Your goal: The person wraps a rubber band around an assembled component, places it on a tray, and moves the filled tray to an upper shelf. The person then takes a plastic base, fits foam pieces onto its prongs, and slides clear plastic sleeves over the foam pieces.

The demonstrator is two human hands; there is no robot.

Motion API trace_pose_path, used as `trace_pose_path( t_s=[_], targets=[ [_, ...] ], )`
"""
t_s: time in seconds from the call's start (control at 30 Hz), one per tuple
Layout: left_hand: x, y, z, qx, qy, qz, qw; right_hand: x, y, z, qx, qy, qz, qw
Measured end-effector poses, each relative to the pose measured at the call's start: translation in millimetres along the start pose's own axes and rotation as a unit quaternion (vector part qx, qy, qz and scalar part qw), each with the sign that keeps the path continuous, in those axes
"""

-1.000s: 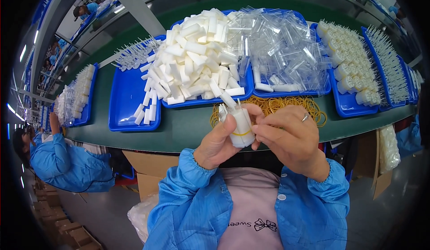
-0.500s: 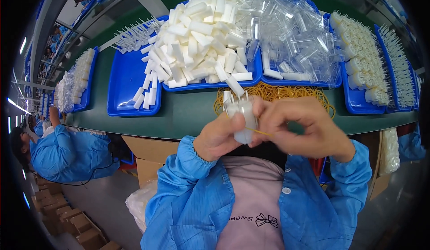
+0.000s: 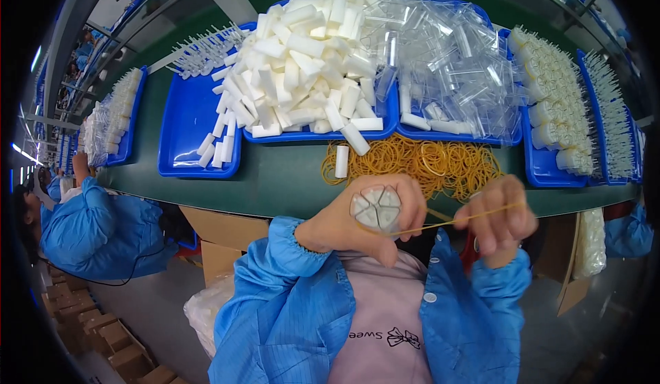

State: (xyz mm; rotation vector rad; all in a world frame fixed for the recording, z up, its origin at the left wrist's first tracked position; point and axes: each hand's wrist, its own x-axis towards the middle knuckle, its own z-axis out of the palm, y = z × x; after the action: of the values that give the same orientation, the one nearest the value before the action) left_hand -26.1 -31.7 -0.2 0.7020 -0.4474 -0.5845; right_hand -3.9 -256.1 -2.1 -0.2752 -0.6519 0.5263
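Observation:
My left hand (image 3: 332, 224) is wrapped round a bundle (image 3: 376, 209) of several whitish wedge-shaped pieces, whose round, segmented end faces up. A yellow rubber band (image 3: 430, 227) runs taut from the bundle to my right hand (image 3: 493, 222), whose curled fingers pull it out to the right. How far the band goes round the bundle is hidden by my left fingers. Beyond my hands lies a heap of yellow rubber bands (image 3: 430, 166). One white foam-like cylinder (image 3: 342, 162) stands on the green table at the heap's left side.
Behind are blue trays: one piled with white cylinders (image 3: 295, 57), one with clear plastic tubes (image 3: 447, 61). A left tray (image 3: 189, 136) holds thin stemmed pieces; a right tray (image 3: 543, 164) holds banded bundles. A co-worker in blue (image 3: 96, 229) sits at left. Cardboard boxes (image 3: 210, 236) stand below the table.
My right hand has moved right, away from the bundle, stretching the band. The bundle has turned in my left hand, so its segmented end now shows.

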Motion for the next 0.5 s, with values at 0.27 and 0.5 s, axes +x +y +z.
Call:
trace_pose_path(
  t_s=[0.27,0.5],
  targets=[
    [1.6,3.3,12.2,0.22,0.131,-0.061,0.965,-29.5,61.9,-32.3,0.146,0.144,0.022,0.978],
    [3.8,-6.7,7.8,0.27,0.233,0.062,0.932,-5.5,47.0,-7.2,-0.021,0.152,0.086,0.984]
  ],
)
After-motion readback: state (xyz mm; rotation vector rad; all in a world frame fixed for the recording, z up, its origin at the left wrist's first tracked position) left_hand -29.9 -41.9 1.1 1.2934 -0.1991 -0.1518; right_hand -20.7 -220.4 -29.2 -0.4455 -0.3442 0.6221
